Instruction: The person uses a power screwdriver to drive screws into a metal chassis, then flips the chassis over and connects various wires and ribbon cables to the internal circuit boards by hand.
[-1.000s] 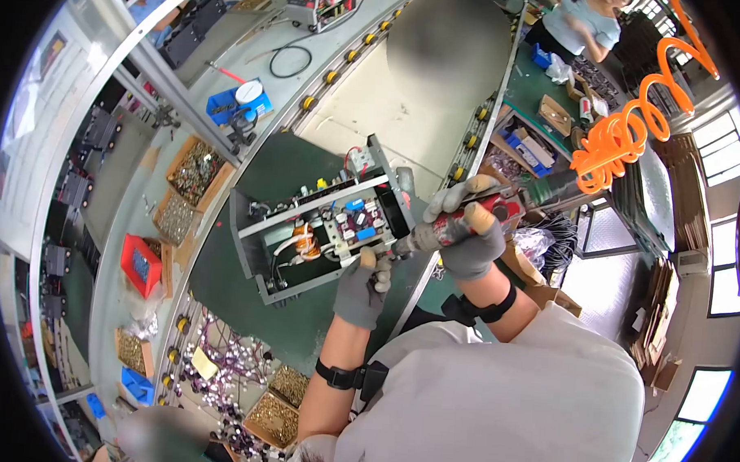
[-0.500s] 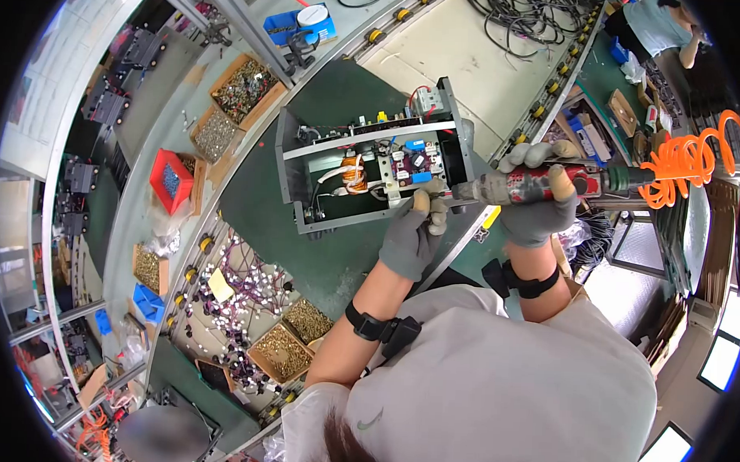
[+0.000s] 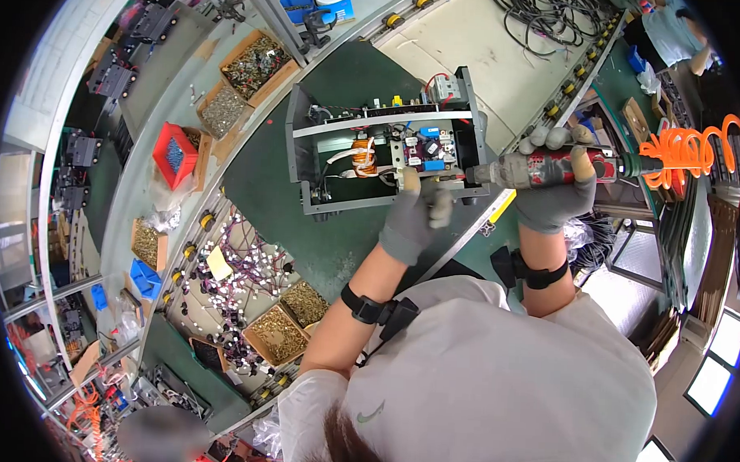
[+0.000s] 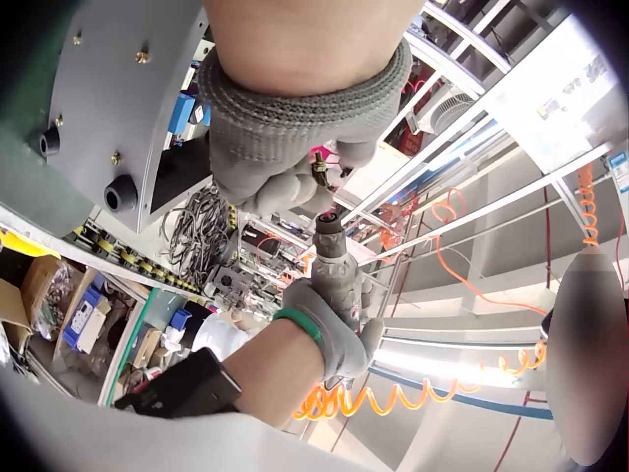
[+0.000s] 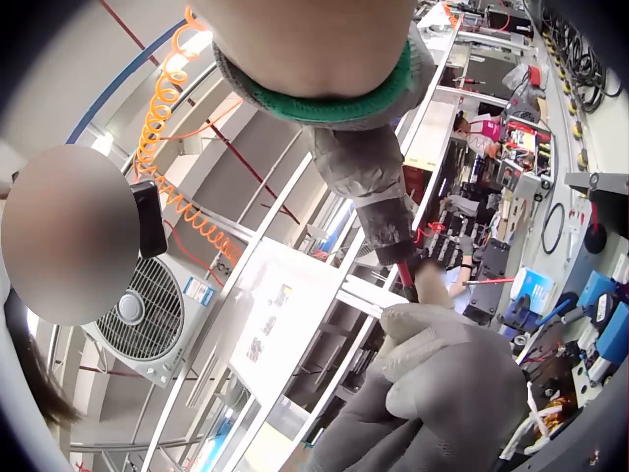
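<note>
The person's gloved right hand (image 3: 554, 201) is wrapped round the body of a pneumatic screwdriver (image 3: 535, 167), fingers over the top and thumb up along its near side. The tool lies roughly level, its nose pointing at the right end of an open grey metal chassis (image 3: 295, 147). An orange coiled air hose (image 3: 682, 152) leads away from the rear of the tool, to the right.

The gloved left hand (image 3: 410, 216) sits just in front of the driver's nose, at the near right edge of the chassis. Its fingertips are drawn together, and the left wrist view shows them pinching a small brass screw (image 4: 317, 165) just ahead of the bit.

The chassis rests on a dark green mat (image 3: 266, 178) in the middle of the bench. Inside it are a circuit board (image 3: 426, 147) with blue parts and a copper-wound coil (image 3: 363, 156).

To the left of the mat stands a red bin (image 3: 174, 155). An open cardboard box of brass screws (image 3: 278, 334) lies nearer the person, beside a spread of small wired parts.
</note>
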The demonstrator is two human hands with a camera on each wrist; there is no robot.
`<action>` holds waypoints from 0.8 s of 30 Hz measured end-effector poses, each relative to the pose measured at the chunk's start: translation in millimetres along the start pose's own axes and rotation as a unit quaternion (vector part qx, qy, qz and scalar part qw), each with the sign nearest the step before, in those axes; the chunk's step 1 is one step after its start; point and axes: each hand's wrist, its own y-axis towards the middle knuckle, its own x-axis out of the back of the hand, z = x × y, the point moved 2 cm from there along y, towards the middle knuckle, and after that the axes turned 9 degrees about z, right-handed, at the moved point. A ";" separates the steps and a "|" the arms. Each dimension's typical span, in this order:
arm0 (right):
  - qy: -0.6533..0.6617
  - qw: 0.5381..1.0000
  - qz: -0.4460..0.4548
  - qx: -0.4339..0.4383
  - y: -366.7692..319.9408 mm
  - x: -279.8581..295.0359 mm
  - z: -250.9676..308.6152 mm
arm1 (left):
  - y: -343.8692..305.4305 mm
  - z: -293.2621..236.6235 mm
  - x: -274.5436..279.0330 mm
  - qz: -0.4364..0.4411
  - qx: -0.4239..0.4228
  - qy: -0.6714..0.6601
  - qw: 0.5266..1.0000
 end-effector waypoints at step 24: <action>-0.110 0.991 -0.026 -0.077 23.4 23.7 -84.1 | 68.5 -126.5 17.9 0.248 -0.121 0.961 -0.035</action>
